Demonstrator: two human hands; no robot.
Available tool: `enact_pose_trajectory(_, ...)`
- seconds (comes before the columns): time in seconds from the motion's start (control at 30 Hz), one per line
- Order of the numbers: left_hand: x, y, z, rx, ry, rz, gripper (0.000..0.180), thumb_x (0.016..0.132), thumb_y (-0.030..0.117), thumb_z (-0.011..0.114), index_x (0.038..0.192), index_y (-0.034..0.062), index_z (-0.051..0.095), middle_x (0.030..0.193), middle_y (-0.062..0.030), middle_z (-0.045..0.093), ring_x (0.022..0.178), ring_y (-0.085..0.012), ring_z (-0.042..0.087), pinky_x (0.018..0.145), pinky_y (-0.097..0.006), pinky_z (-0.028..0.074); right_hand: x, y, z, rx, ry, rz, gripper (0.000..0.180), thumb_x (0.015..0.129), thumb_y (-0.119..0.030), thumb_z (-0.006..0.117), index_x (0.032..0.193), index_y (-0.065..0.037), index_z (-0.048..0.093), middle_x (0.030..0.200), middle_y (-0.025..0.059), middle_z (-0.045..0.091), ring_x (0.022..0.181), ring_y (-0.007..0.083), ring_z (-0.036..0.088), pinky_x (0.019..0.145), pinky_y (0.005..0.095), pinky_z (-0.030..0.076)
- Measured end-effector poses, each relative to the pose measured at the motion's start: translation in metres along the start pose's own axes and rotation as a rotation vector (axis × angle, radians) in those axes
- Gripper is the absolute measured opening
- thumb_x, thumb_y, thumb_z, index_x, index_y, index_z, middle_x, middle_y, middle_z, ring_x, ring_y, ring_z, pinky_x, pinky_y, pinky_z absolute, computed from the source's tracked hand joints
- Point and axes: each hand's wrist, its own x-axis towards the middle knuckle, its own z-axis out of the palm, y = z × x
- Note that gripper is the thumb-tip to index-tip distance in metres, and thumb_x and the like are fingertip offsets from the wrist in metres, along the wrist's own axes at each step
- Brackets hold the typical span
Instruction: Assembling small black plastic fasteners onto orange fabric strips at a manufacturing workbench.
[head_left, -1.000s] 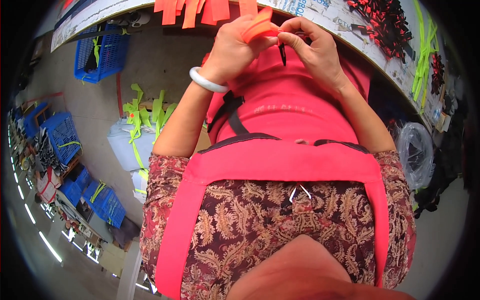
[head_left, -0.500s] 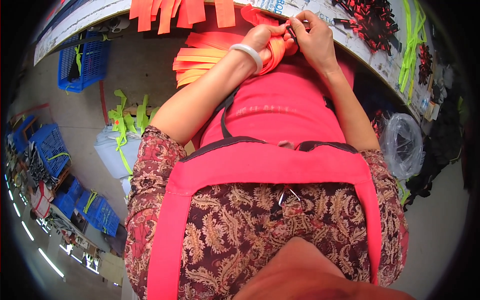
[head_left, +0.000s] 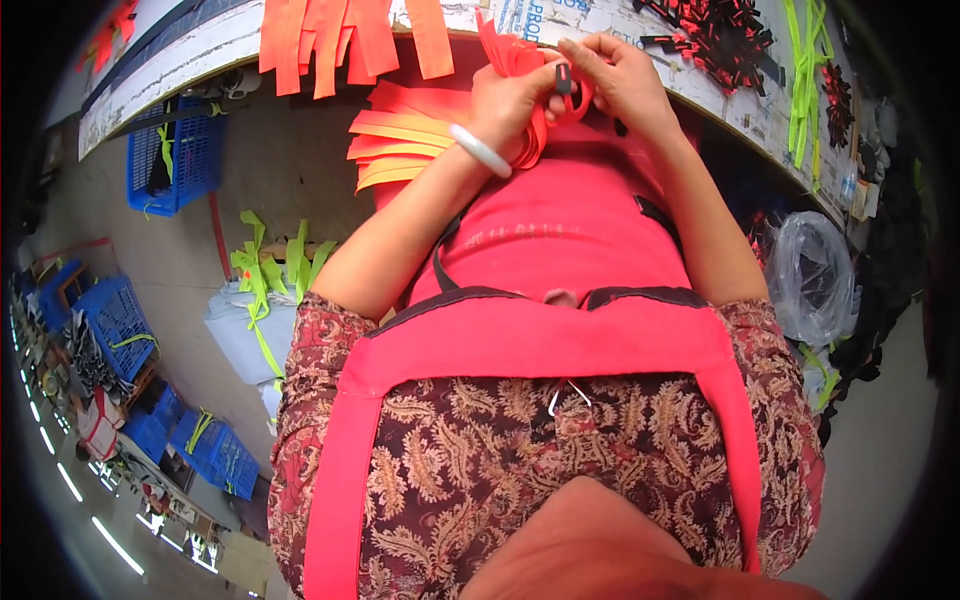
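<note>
My left hand [head_left: 510, 100], with a white bangle on its wrist, grips a folded orange strap [head_left: 515, 55] just in front of the workbench edge [head_left: 720, 100]. My right hand [head_left: 615, 75] meets it and pinches a small black buckle [head_left: 563, 80] against the strap. More orange straps [head_left: 400, 135] lie across my lap beneath the left forearm. I wear a pink apron over a patterned shirt.
Orange strap pieces [head_left: 340, 40] hang over the bench at top left. Black buckles [head_left: 720, 30] and neon yellow straps [head_left: 805, 70] lie on the bench to the right. A clear plastic bag [head_left: 810, 275] sits at right. Blue crates [head_left: 170, 150] and yellow-green straps [head_left: 275, 265] stand on the floor at left.
Both hands stay together at the bench edge, working the strap and buckle. The view has shifted so the lap stack of orange straps shows more.
</note>
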Motion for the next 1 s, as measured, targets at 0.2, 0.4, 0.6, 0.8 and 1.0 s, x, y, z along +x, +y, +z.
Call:
enact_pose_trajectory(0.2, -0.028, 0.024, 0.007, 0.2, -0.028, 0.403, 0.01, 0.087, 0.006, 0.066, 0.095, -0.0006, 0.066, 0.068, -0.0009, 0.059, 0.054, -0.0065, 0.049, 0.049, -0.02, 0.039, -0.035, -0.016, 0.009, 0.14, -0.066, -0.204, 0.023, 0.086, -0.025, 0.071, 0.088, -0.002, 0.065, 0.071, -0.0021, 0.058, 0.058, 0.0005, 0.048, 0.05, 0.0155, 0.035)
enact_pose_trajectory(0.4, -0.038, 0.052, 0.003, 0.358, -0.014, 0.568, 0.005, 0.083, 0.004, 0.07, 0.087, 0.0011, 0.068, 0.072, -0.0005, 0.065, 0.065, -0.0061, 0.057, 0.058, -0.021, 0.047, -0.032, -0.022, 0.031, 0.104, -0.121, -0.532, 0.012, 0.086, -0.006, 0.068, 0.095, 0.0, 0.063, 0.085, 0.0031, 0.064, 0.079, 0.0081, 0.061, 0.072, 0.0221, 0.049)
enact_pose_trajectory(0.6, -0.059, 0.079, -0.014, 0.605, 0.01, 0.63, 0.006, 0.08, 0.002, 0.071, 0.084, 0.0005, 0.067, 0.077, -0.0025, 0.066, 0.071, -0.0084, 0.061, 0.065, -0.024, 0.05, -0.03, -0.008, 0.068, -0.041, -0.31, -0.509, 0.019, 0.083, -0.004, 0.068, 0.1, -0.001, 0.06, 0.088, 0.0085, 0.061, 0.08, 0.0123, 0.058, 0.072, 0.0284, 0.047)
enact_pose_trajectory(0.8, -0.091, 0.111, -0.059, 0.277, 0.32, 0.483, 0.014, 0.087, 0.003, 0.065, 0.101, 0.0023, 0.066, 0.073, 0.0009, 0.061, 0.053, -0.0009, 0.044, 0.047, -0.017, 0.031, 0.005, -0.07, 0.089, -0.026, -0.414, -0.494, 0.02, 0.089, -0.014, 0.063, 0.102, 0.002, 0.063, 0.081, 0.0102, 0.067, 0.074, 0.0151, 0.062, 0.07, 0.0311, 0.049)
enact_pose_trajectory(1.0, -0.106, 0.122, -0.089, 0.321, 0.306, 0.47, 0.012, 0.091, 0.005, 0.06, 0.1, -0.002, 0.063, 0.079, -0.0047, 0.058, 0.05, -0.0054, 0.042, 0.046, -0.02, 0.031, 0.158, -0.15, 0.088, -0.003, -0.176, -0.588, 0.026, 0.091, -0.03, 0.06, 0.097, -0.004, 0.064, 0.082, 0.0001, 0.063, 0.069, 0.0072, 0.053, 0.063, 0.0258, 0.044)
